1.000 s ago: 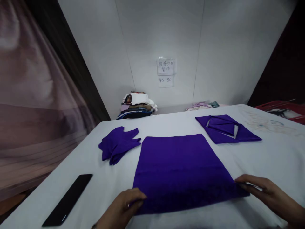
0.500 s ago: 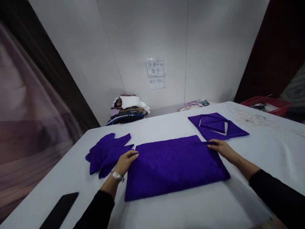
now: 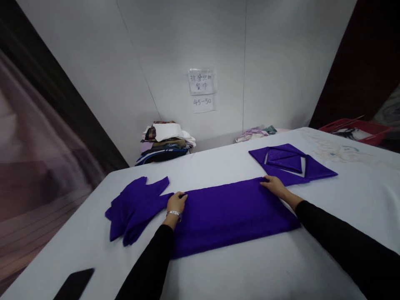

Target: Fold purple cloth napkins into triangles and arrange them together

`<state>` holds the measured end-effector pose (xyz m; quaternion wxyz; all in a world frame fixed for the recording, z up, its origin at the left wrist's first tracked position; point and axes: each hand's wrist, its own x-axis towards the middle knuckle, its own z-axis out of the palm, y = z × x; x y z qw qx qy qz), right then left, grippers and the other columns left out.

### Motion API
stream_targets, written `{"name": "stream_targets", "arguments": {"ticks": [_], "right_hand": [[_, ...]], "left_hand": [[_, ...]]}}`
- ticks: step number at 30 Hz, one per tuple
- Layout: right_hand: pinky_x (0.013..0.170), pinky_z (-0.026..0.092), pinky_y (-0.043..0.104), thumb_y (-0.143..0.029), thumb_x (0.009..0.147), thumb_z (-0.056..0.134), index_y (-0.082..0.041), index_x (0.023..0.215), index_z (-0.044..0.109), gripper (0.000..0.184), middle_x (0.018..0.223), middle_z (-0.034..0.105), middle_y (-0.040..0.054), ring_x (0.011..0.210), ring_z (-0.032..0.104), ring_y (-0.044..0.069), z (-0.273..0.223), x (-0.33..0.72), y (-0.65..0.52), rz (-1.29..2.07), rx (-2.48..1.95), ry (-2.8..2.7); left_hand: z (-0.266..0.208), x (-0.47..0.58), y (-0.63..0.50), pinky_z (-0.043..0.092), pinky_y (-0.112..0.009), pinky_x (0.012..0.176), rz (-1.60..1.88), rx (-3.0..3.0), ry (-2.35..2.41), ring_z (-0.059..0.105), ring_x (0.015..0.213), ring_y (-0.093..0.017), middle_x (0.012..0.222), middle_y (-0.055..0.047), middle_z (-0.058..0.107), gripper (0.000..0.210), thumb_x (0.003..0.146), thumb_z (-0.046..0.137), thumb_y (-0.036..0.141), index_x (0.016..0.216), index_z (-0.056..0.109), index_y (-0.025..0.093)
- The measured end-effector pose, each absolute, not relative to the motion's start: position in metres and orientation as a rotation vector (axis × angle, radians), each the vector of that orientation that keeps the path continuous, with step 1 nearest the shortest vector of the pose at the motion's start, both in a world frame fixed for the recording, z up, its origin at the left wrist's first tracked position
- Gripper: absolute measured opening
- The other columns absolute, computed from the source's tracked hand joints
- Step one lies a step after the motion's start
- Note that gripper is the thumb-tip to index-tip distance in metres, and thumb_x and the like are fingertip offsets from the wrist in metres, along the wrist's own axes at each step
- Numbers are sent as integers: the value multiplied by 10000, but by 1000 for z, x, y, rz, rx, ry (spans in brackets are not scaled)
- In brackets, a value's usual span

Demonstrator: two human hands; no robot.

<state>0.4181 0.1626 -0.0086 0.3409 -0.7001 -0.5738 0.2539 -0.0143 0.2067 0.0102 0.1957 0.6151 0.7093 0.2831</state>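
A purple cloth napkin [image 3: 228,212], doubled into a wide rectangle, lies before me on the white-covered table [image 3: 237,266]. My left hand [image 3: 176,204], with a silvery band at the wrist, pinches its far left corner. At the far right corner, my right hand [image 3: 273,185] has its fingers closed on the edge. Left of the napkin rests a crumpled heap of purple cloth [image 3: 134,208], its tip close to my left hand. Beyond my right hand are folded purple napkins [image 3: 318,166], a smaller folded piece on top of a larger one.
A stack of folded clothes [image 3: 168,143] stands behind the table's far edge, against the wall. More fabric [image 3: 253,134] lies farther right. A red basket [image 3: 375,133] is at the right. A flat black object [image 3: 75,285] lies at the near left. Handwritten paper signs [image 3: 202,89] hang on the wall.
Both hands have come to the napkin's far corners, the left forward and the right slightly inward. The napkin's far edge now lies straighter and flatter. The view has shifted slightly.
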Motion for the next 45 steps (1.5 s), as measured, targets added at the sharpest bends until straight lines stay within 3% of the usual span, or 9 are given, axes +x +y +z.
{"name": "stream_targets", "arguments": {"ticks": [6, 13, 23, 35, 45], "right_hand": [[558, 355, 247, -332, 722, 526, -179, 703, 573, 161, 656, 613, 13, 621, 551, 163, -15, 421, 165, 419, -1938, -1639], [617, 391, 233, -298, 764, 504, -169, 831, 605, 177, 784, 656, 33, 706, 583, 163, -12, 420, 155, 427, -1946, -1556], [571, 342, 226, -287, 802, 471, -178, 754, 616, 188, 741, 659, 41, 687, 580, 159, -2, 415, 164, 314, -2138, -1558], [555, 316, 244, -314, 835, 457, -177, 786, 598, 202, 818, 660, 80, 761, 592, 192, -3, 410, 166, 136, -2342, -1640], [584, 353, 265, -306, 883, 372, -172, 838, 564, 238, 900, 644, 97, 773, 600, 199, -8, 414, 160, -45, -2366, -1828]], "left_hand": [[8, -20, 209, 453, -317, 737, 718, 1749, 2053, 622, 820, -235, 809, -67, 690, 224, 714, 561, 353, 828, 659, 188], [-1, -40, 214, 481, -296, 760, 772, 1745, 1951, 638, 863, -215, 843, -49, 701, 220, 680, 566, 268, 874, 643, 199], [-8, -42, 221, 480, -306, 753, 908, 1619, 2004, 632, 859, -217, 911, -80, 677, 362, 719, 533, 355, 1033, 595, 188], [-4, -32, 219, 465, -282, 709, 686, 1726, 2145, 633, 825, -200, 953, -54, 681, 291, 755, 516, 328, 1010, 602, 219], [-6, -31, 219, 455, -249, 655, 776, 1671, 2107, 629, 721, -165, 816, -27, 678, 268, 746, 548, 314, 976, 617, 195]]}}
